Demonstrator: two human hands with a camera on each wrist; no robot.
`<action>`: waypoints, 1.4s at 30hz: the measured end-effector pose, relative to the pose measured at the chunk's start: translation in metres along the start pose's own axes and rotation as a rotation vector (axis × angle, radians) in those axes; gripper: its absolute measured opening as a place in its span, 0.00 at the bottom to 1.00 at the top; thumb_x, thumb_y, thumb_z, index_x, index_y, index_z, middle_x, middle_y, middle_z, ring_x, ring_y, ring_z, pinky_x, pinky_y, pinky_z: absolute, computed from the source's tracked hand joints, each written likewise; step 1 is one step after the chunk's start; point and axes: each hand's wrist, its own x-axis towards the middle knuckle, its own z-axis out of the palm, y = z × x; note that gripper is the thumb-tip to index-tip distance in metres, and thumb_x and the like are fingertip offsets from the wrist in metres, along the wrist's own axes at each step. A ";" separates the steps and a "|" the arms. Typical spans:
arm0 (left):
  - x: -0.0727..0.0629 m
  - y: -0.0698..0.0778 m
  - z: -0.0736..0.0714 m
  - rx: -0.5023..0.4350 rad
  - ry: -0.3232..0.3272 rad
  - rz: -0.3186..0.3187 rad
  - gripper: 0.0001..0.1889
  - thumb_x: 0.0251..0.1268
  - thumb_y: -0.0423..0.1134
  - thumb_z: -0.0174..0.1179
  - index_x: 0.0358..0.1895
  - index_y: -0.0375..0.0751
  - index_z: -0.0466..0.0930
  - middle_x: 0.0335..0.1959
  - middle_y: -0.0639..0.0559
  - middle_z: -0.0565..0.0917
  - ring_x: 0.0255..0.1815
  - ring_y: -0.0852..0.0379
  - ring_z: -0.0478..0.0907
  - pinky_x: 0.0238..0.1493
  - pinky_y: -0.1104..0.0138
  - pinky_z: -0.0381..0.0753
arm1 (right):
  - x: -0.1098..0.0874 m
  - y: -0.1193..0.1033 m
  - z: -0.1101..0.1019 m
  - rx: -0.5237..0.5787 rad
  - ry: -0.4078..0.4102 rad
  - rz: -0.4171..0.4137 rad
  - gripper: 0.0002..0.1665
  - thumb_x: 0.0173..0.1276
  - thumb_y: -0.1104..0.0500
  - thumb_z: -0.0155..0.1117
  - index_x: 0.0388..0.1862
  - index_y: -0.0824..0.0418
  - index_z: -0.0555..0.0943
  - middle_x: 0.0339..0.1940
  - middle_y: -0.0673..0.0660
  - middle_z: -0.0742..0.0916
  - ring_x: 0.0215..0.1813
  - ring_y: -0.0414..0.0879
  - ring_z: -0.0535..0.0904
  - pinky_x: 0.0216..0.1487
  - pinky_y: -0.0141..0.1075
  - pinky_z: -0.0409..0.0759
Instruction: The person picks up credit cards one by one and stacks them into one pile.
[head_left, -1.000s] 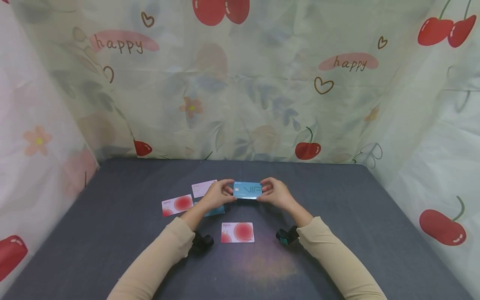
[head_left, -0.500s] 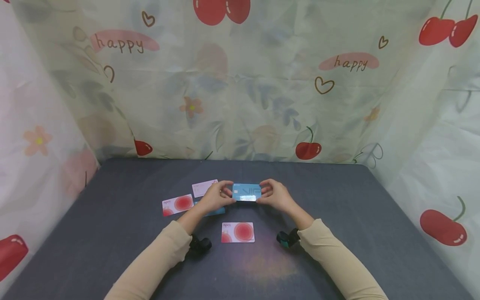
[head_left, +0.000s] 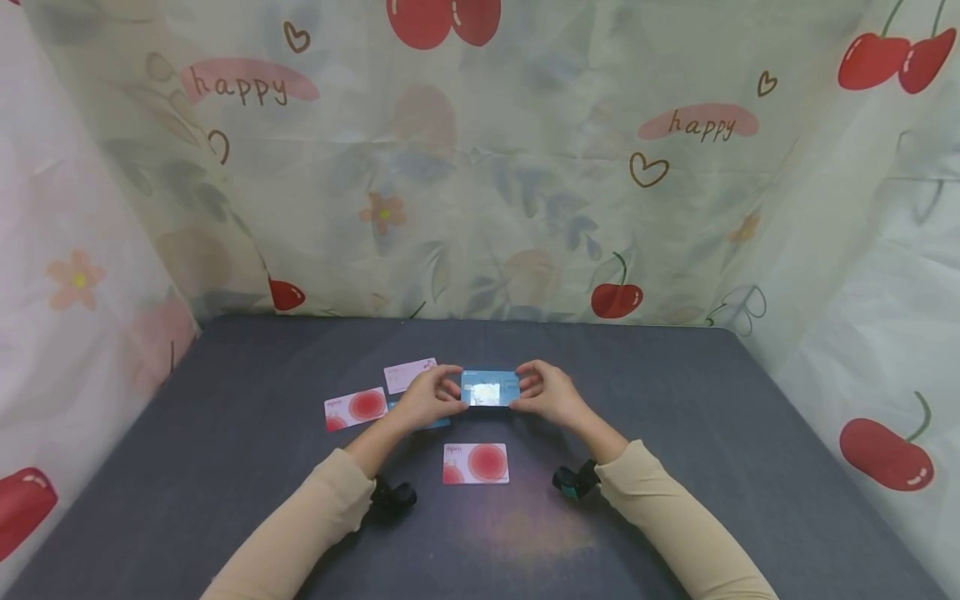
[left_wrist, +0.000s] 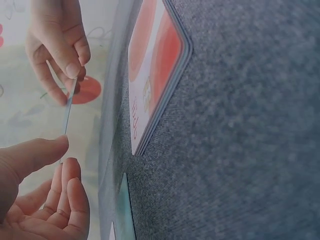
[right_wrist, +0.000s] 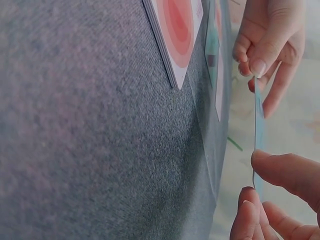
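Note:
Between both hands a blue plastic card [head_left: 489,388] is held up off the table, a bright glare across its face. My left hand [head_left: 429,395] pinches its left end between thumb and fingers. At the other end, my right hand [head_left: 553,393] pinches it the same way. Seen edge-on in the right wrist view, the blue card [right_wrist: 258,125] is thin. Nearer to me lies a small stack of cards [head_left: 476,463], its top one white with red circles; several layered edges show in the left wrist view.
Left of the hands lie a white-and-red card [head_left: 356,409], a pale pink card [head_left: 407,375] and another blue card [head_left: 438,424], partly hidden by the left hand. All rest on the dark grey table [head_left: 645,517]. A printed cloth [head_left: 480,208] hangs behind.
The blue card has come slightly nearer and to the left, tilting so that glare now covers its lettering. Both hands keep their pinch on it; the cards on the table stay put.

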 end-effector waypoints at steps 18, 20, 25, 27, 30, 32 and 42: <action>-0.010 -0.003 -0.005 -0.024 -0.020 0.021 0.29 0.52 0.27 0.65 0.60 0.28 0.68 0.36 0.37 0.80 0.35 0.53 0.83 0.39 0.65 0.82 | -0.006 -0.002 0.002 0.020 -0.033 -0.025 0.29 0.50 0.65 0.73 0.52 0.68 0.74 0.40 0.63 0.83 0.40 0.48 0.84 0.39 0.36 0.81; -0.011 -0.003 -0.006 -0.028 -0.025 0.023 0.29 0.52 0.27 0.65 0.60 0.28 0.68 0.36 0.37 0.80 0.34 0.54 0.82 0.38 0.66 0.82 | -0.007 -0.002 0.002 0.021 -0.034 -0.024 0.29 0.50 0.65 0.73 0.52 0.68 0.74 0.40 0.64 0.83 0.40 0.48 0.84 0.39 0.36 0.81; -0.014 -0.005 -0.007 -0.023 -0.035 0.010 0.31 0.52 0.29 0.65 0.61 0.29 0.66 0.37 0.38 0.80 0.34 0.56 0.81 0.38 0.68 0.81 | -0.009 -0.004 0.004 0.020 -0.036 -0.008 0.30 0.50 0.65 0.73 0.53 0.67 0.74 0.40 0.62 0.83 0.39 0.46 0.83 0.38 0.35 0.81; -0.015 -0.006 -0.008 -0.019 -0.041 0.006 0.31 0.53 0.30 0.65 0.62 0.30 0.66 0.38 0.39 0.79 0.34 0.56 0.81 0.38 0.68 0.81 | -0.009 -0.005 0.005 0.022 -0.037 0.001 0.30 0.50 0.65 0.73 0.53 0.67 0.74 0.40 0.62 0.83 0.38 0.45 0.83 0.37 0.34 0.81; -0.017 -0.006 -0.008 -0.019 -0.043 -0.005 0.31 0.53 0.31 0.65 0.62 0.31 0.66 0.38 0.39 0.79 0.35 0.56 0.81 0.39 0.67 0.81 | -0.010 -0.005 0.006 0.018 -0.042 0.006 0.30 0.50 0.65 0.73 0.53 0.67 0.74 0.40 0.61 0.83 0.38 0.43 0.82 0.38 0.34 0.81; -0.019 -0.005 -0.008 -0.015 -0.045 -0.004 0.31 0.54 0.31 0.65 0.62 0.31 0.66 0.39 0.39 0.79 0.35 0.56 0.82 0.39 0.67 0.81 | -0.011 -0.005 0.007 0.014 -0.045 0.002 0.30 0.50 0.65 0.73 0.53 0.66 0.74 0.40 0.61 0.83 0.37 0.43 0.82 0.38 0.34 0.81; -0.025 -0.007 -0.010 -0.027 -0.034 0.040 0.30 0.52 0.30 0.66 0.60 0.30 0.68 0.38 0.37 0.79 0.36 0.53 0.83 0.38 0.66 0.81 | -0.015 -0.007 0.010 0.013 -0.056 -0.014 0.30 0.50 0.65 0.73 0.53 0.65 0.73 0.41 0.60 0.83 0.38 0.43 0.82 0.40 0.36 0.82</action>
